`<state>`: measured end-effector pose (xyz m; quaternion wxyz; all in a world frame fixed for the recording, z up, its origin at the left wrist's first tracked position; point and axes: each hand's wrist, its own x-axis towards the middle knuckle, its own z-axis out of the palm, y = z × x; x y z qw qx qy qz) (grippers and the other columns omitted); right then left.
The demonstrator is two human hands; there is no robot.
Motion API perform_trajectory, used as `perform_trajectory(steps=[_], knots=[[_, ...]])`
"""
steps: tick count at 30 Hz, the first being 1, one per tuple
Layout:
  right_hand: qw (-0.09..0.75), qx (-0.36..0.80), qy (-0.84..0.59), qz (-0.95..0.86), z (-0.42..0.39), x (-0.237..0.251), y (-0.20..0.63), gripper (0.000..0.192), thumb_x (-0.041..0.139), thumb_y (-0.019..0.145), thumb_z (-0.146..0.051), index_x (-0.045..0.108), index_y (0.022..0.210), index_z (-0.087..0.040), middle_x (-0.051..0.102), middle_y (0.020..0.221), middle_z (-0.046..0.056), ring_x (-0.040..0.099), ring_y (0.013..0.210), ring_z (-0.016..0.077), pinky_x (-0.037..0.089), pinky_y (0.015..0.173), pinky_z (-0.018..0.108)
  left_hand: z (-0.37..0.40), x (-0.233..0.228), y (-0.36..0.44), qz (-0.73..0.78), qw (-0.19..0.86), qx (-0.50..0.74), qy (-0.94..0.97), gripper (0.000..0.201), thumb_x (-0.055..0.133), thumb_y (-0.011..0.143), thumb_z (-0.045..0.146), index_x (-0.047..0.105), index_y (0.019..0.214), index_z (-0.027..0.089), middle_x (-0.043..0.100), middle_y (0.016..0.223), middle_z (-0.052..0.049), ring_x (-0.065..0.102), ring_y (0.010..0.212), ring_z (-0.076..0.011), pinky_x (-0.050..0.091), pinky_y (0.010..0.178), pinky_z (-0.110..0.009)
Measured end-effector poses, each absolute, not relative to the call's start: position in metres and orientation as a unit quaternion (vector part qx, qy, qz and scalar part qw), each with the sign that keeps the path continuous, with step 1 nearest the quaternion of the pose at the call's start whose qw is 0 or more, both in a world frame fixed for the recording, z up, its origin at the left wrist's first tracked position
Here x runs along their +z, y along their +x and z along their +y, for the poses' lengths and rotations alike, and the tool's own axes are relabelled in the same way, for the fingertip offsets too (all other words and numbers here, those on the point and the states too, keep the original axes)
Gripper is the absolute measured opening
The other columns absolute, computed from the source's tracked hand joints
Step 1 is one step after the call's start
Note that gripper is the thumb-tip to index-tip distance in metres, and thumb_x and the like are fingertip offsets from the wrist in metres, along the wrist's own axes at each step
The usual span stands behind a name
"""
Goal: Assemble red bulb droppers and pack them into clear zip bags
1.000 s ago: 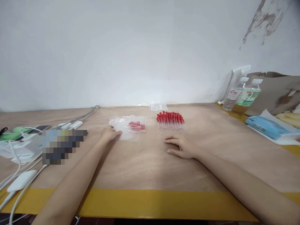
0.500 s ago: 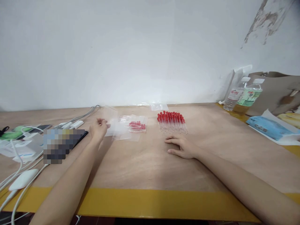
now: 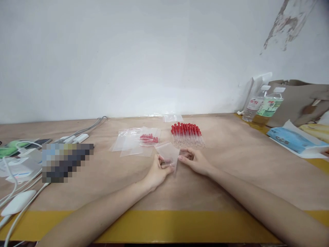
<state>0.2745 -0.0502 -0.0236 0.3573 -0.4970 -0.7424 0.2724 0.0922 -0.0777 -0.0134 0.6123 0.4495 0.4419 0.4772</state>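
Both hands have come together near the middle of the desk since half a second ago: the left hand, which was lifting a bag off the stack at far left, now holds that small clear bag in front of the person, and the right hand, which lay flat, has risen to meet it. Left fingers are pinched closed on the bag's near edge; right fingers are curled, closing on its right edge. The bag stands tilted, just above the desk, looking empty.

Just beyond the hands lies a row of red-capped droppers. Left of it is the stack of clear bags, one holding a few red-capped droppers. Cables and chargers lie far left; two bottles stand far right.
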Motion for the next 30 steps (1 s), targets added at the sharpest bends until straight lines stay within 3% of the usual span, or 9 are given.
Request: perform_trajectory(steps=[3,6,8,11,14,17,19,24,30], knots=[[0.352,0.257,-0.509,-0.742,-0.050,-0.026,0.273,0.049,0.043,0.081,-0.049,0.047,0.120,-0.021,0.065,0.092,0.008,0.060,0.080,0.0230,0.044,0.075,0.039,-0.076,-0.014,0.089,0.440,0.613,0.458,0.470,0.054,0.073,0.052,0.008,0.026,0.075,0.022,0.050,0.097,-0.003,0.061,0.089,-0.0180,0.047,0.078,-0.035],[0.338,0.203,-0.559,-0.730,-0.051,-0.024,0.272,0.047,0.050,0.076,-0.045,0.050,0.116,-0.021,0.065,0.090,0.008,0.060,0.076,0.0229,0.042,0.076,0.041,-0.073,-0.017,0.084,0.448,0.582,0.421,0.532,0.052,0.073,0.055,0.014,0.025,0.075,0.022,0.051,0.094,-0.003,0.059,0.088,-0.0172,0.048,0.074,-0.033],[0.318,0.170,-0.599,-0.715,-0.050,-0.021,0.273,0.041,0.055,0.072,-0.037,0.055,0.109,-0.020,0.066,0.079,0.006,0.060,0.071,0.0219,0.041,0.075,0.041,-0.068,-0.020,0.079,0.490,0.490,0.411,0.593,0.049,0.073,0.056,0.022,0.027,0.075,0.022,0.051,0.088,-0.003,0.057,0.082,-0.0158,0.047,0.070,-0.031],[0.290,0.132,-0.620,-0.717,-0.047,-0.017,0.279,0.034,0.053,0.070,-0.026,0.058,0.103,-0.022,0.063,0.066,0.002,0.059,0.069,0.0207,0.039,0.074,0.040,-0.056,-0.021,0.065,0.561,0.266,0.428,0.657,0.041,0.069,0.060,0.033,0.034,0.076,0.021,0.048,0.088,-0.003,0.052,0.074,-0.0143,0.044,0.064,-0.029],[0.290,0.040,-0.606,-0.740,-0.043,-0.013,0.290,0.038,0.053,0.068,-0.025,0.056,0.106,-0.023,0.064,0.081,0.006,0.056,0.081,0.0240,0.034,0.079,0.044,-0.040,-0.019,0.049,0.547,0.161,0.408,0.713,0.028,0.062,0.067,0.034,0.041,0.080,0.020,0.049,0.087,-0.002,0.050,0.072,-0.0143,0.042,0.063,-0.029],[0.315,-0.087,-0.574,-0.751,-0.042,-0.010,0.298,0.041,0.055,0.069,-0.027,0.054,0.110,-0.023,0.057,0.103,0.010,0.048,0.098,0.0286,0.025,0.086,0.051,-0.028,-0.016,0.040,0.491,0.160,0.366,0.774,0.012,0.052,0.076,0.027,0.052,0.085,0.019,0.052,0.088,-0.003,0.052,0.077,-0.0156,0.044,0.067,-0.029],[0.320,-0.107,-0.537,-0.773,-0.042,-0.010,0.299,0.036,0.054,0.072,-0.031,0.055,0.108,-0.022,0.054,0.109,0.011,0.046,0.102,0.0282,0.024,0.089,0.051,-0.023,-0.015,0.038,0.460,0.150,0.346,0.804,0.014,0.047,0.079,0.022,0.058,0.088,0.019,0.055,0.092,-0.005,0.053,0.084,-0.0173,0.044,0.073,-0.031],[0.270,0.005,-0.414,-0.869,-0.046,-0.017,0.290,0.044,0.048,0.078,-0.046,0.054,0.113,-0.019,0.050,0.119,0.012,0.045,0.109,0.0263,0.034,0.091,0.044,-0.020,-0.014,0.040,0.405,0.141,0.303,0.851,0.020,0.049,0.079,0.020,0.065,0.090,0.019,0.060,0.102,-0.007,0.054,0.097,-0.0199,0.041,0.088,-0.036],[0.224,0.112,-0.380,-0.890,-0.046,-0.019,0.292,0.052,0.043,0.081,-0.049,0.047,0.123,-0.019,0.046,0.127,0.012,0.041,0.116,0.0246,0.034,0.096,0.043,-0.027,-0.007,0.040,0.307,0.209,0.271,0.888,0.025,0.049,0.081,0.025,0.062,0.103,0.023,0.062,0.106,-0.004,0.055,0.100,-0.0175,0.043,0.089,-0.033]])
